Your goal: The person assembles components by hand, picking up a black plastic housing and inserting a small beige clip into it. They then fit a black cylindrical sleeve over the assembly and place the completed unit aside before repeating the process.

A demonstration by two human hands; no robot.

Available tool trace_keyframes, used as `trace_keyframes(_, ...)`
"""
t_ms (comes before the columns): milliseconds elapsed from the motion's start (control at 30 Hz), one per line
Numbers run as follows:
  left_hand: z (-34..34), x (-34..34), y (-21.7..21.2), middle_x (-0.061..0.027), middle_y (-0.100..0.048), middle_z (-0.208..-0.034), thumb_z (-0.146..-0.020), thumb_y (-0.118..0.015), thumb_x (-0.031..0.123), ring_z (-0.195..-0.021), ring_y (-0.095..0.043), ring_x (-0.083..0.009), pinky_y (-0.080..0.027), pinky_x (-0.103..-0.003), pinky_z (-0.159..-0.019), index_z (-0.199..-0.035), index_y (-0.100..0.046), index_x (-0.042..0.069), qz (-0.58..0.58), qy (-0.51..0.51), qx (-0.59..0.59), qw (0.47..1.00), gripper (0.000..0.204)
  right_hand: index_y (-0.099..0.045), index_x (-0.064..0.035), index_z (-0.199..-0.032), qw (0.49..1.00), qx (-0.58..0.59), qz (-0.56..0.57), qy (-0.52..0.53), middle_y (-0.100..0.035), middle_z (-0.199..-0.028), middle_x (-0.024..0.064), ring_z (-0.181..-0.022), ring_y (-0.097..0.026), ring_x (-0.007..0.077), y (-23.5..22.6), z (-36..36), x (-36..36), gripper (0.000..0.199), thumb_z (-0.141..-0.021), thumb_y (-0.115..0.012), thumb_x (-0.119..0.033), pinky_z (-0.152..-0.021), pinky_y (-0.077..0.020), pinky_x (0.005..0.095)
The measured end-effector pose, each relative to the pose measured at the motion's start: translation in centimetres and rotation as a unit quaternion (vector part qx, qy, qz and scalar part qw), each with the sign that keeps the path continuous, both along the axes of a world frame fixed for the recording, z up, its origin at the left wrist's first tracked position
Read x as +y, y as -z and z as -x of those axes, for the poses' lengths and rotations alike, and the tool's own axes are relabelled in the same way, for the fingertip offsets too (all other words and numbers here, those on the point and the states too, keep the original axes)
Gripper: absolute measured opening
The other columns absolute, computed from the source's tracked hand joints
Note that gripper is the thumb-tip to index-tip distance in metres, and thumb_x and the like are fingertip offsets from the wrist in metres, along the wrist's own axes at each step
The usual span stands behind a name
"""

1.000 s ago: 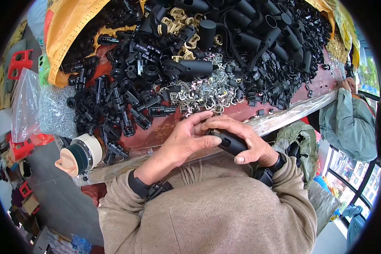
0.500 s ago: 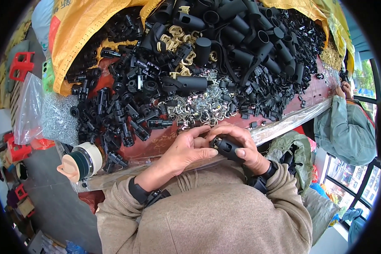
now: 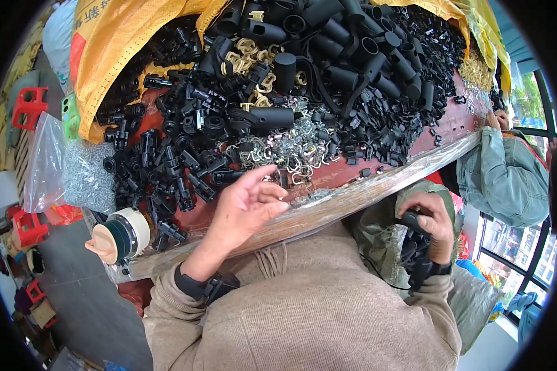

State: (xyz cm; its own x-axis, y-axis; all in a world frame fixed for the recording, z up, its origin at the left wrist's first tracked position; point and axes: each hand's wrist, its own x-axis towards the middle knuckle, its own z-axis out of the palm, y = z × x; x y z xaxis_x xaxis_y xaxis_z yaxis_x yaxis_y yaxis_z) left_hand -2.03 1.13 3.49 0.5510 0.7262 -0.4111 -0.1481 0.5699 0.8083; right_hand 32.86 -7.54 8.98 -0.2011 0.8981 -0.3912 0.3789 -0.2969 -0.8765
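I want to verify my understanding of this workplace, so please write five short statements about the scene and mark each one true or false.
1. The right hand holds a black cylindrical part. True.
2. The left hand is closed into a fist. False: it is open, with the thumb and forefinger apart.
3. A lidded bottle is at the near left corner of the red table. True.
4. The clear plastic bag is on the right side of the picture. False: it is on the left side.
5. Gold-coloured clips lie among the black parts. True.
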Motion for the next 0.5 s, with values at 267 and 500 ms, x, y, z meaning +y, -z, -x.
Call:
trace_keyframes(267,1.8,0.3,-0.8,-0.0084,-0.057,-0.094,-0.071,-0.065,0.003,-0.075,-0.056,-0.0107,-0.047,-0.022,-0.064,-0.115,-0.046,-0.001,-0.259,-0.059,0.266,0.927,0.049,-0.058,-0.0007,-0.088,0.927,-0.333,-0.168,-0.027,-0.057,-0.081,0.0127,-0.076,-0.055,0.0286,-0.3,2.8,-0.7,0.024,-0.066,-0.063,-0.009,-0.067,-0.0436,0.0319)
trace_keyframes(500,2.4,0.1,-0.6,-0.0137,-0.052,-0.101,-0.069,-0.063,0.003,-0.078,-0.057,-0.0251,-0.047,-0.03,-0.065,-0.107,-0.05,-0.001,-0.49,-0.014,0.446,0.749,0.04,-0.057,-0.0017,-0.09,0.899,-0.219,-0.351,-0.141,-0.055,-0.082,0.0106,-0.073,-0.054,0.0271,4.7,11.4,6.2,0.021,-0.07,-0.062,-0.006,-0.063,-0.0426,0.0346)
